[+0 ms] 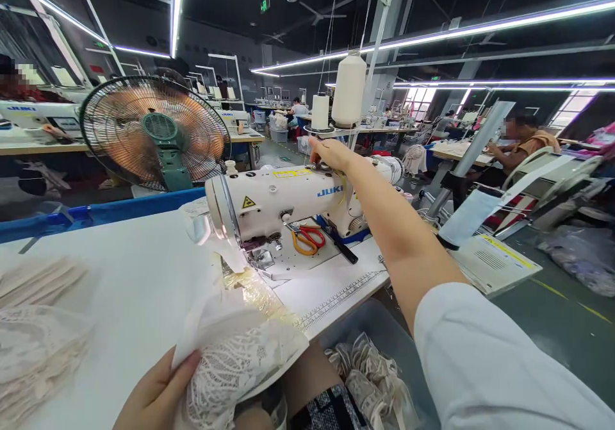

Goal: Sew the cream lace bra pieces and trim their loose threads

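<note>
My left hand (161,388) pinches the edge of a cream lace garment piece (230,372) between thumb and fingers. The piece hangs over the front edge of the white table (134,276). My right arm reaches across the white sewing machine (259,202). On top of the machine, my right hand (329,153) is closed, with its fingers bent down by the thread fittings; what they grip is hidden. Behind it stand a small thread spool (320,111) and a large thread cone (349,90). Scissors with red and orange handles (310,239) lie under the machine arm.
More lace pieces (38,334) are piled at the table's left. A large fan (156,132) stands behind the table. Below the front edge, a grey bin (398,334) holds lace pieces. Other people work at tables farther back, one of them (523,138) at the right.
</note>
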The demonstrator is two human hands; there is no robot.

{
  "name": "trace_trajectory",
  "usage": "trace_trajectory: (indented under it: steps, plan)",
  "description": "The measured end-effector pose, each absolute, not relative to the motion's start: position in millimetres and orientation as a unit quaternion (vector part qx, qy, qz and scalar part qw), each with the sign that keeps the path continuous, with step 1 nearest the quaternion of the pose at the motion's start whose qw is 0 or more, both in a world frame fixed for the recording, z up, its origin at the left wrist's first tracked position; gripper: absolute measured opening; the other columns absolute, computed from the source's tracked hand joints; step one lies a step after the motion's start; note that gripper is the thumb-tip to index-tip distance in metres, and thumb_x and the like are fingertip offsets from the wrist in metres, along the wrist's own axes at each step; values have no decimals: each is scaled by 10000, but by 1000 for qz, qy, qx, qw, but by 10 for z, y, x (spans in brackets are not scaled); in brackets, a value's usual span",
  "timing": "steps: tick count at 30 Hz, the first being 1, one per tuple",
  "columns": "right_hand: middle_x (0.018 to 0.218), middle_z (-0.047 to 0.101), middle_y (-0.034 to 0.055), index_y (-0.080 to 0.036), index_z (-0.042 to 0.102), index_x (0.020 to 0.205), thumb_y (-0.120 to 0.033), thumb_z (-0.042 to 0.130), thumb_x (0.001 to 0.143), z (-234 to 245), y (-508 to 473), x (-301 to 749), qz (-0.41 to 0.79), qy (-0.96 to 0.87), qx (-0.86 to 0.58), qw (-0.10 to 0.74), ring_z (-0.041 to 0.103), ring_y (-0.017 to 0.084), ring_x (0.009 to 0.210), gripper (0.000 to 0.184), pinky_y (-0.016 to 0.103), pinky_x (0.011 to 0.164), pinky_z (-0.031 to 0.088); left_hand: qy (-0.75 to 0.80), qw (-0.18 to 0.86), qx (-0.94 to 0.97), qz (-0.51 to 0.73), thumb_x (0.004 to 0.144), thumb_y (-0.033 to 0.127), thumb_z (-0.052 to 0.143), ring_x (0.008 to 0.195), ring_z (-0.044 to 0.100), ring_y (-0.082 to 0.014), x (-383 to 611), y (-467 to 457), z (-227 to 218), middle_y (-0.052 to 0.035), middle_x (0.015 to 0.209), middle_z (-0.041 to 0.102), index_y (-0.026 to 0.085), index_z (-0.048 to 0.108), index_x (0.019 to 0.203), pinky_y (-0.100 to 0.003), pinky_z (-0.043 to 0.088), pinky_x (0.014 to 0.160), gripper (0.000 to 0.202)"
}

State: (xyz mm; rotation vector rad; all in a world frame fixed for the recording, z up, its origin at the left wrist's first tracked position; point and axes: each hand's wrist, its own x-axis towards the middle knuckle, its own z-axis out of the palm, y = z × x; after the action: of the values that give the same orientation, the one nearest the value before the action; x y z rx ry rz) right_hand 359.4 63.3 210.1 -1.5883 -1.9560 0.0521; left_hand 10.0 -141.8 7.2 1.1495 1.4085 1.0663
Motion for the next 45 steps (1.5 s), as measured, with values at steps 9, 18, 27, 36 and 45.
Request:
trace_trajectory:
  steps: [9, 18, 27, 36, 45]
  plan:
    - [828, 667, 77, -185, 641, 842, -440, 235, 951, 1338, -448, 3349, -56, -634, -555, 536, 594, 197, 847, 491, 316, 791, 429, 531, 573, 433, 451, 547, 557, 764, 872, 660, -310, 60, -1402, 109, -48, 805, 729, 206, 664, 917, -326, 558, 678, 519]
    - [657, 510, -18, -182, 536, 707, -426, 442, 844, 2, -1246, 2338, 434, -682, -490, 326, 479, 124, 641, 294, 237, 599, 373, 546, 536, 464, 446, 591, 552, 722, 874, 639, -280, 62, -1375, -87, -67, 860, 720, 158, 649, 993, -333, 530, 733, 568]
    - [558, 330, -64, -187, 421, 592, -334, 452, 790, -70, -1097, 2282, 492, -702, -420, 298, 321, 77, 502, 248, 204, 480, 256, 593, 490, 568, 293, 574, 571, 670, 623, 557, -225, 178, -1461, 141, -37, 580, 639, 180, 641, 566, -256, 433, 531, 392]
    - [522, 359, -60, -200, 360, 547, -264, 434, 791, -96, -1110, 2283, 454, -718, -434, 299, 371, 99, 524, 262, 220, 515, 256, 593, 436, 631, 245, 659, 517, 542, 566, 515, -203, 348, -1367, 155, -36, 561, 604, 203, 597, 524, -254, 403, 514, 346]
    - [507, 342, -56, -207, 301, 528, -224, 432, 797, -69, -1176, 2220, 379, -745, -464, 293, 372, 109, 536, 299, 225, 524, 249, 616, 414, 620, 254, 677, 423, 584, 513, 439, -171, 419, -1365, 188, -7, 474, 506, 208, 499, 422, -262, 342, 531, 344]
